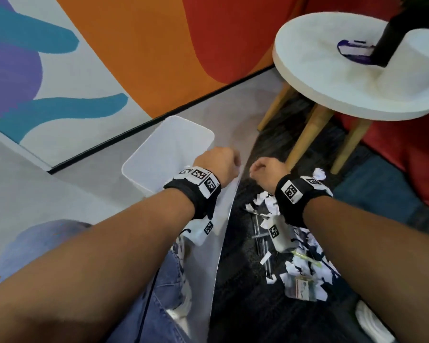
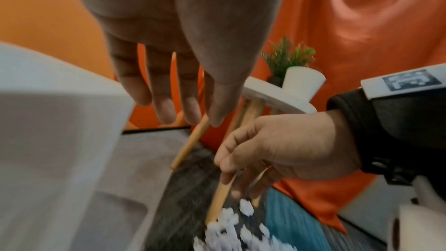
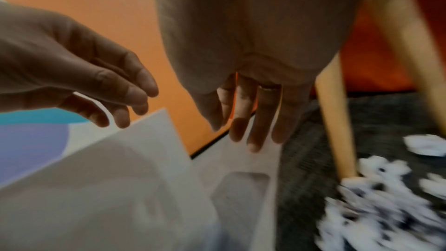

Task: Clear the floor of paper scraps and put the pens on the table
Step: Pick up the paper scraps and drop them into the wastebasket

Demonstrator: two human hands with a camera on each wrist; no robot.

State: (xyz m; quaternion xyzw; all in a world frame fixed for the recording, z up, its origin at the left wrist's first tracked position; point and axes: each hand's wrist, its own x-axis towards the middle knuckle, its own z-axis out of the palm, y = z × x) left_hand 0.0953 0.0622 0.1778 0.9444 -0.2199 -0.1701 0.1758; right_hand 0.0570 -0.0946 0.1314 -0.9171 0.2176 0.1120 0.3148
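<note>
Torn white paper scraps [image 1: 298, 246] lie heaped on the dark carpet under my right forearm, blurred in the right wrist view as scraps [image 3: 376, 209]. Thin dark pens [image 1: 258, 232] lie among them. A white bin [image 1: 170, 149] stands on the pale floor ahead of my left hand [image 1: 218, 160]. In the left wrist view the left hand [image 2: 169, 106] hangs beside the bin [image 2: 53, 140] with straight fingers and holds nothing. My right hand [image 1: 266, 169] hovers beyond the heap; its fingers [image 3: 253, 127] are straight and empty.
A round white table [image 1: 332, 78] on wooden legs [image 1: 305, 137] stands at the right, carrying a dark pot and a purple item. A red seat [image 1: 406, 154] lies behind it. The painted wall [image 1: 109, 58] runs close behind the bin. My knee in jeans [image 1: 169, 280] is below.
</note>
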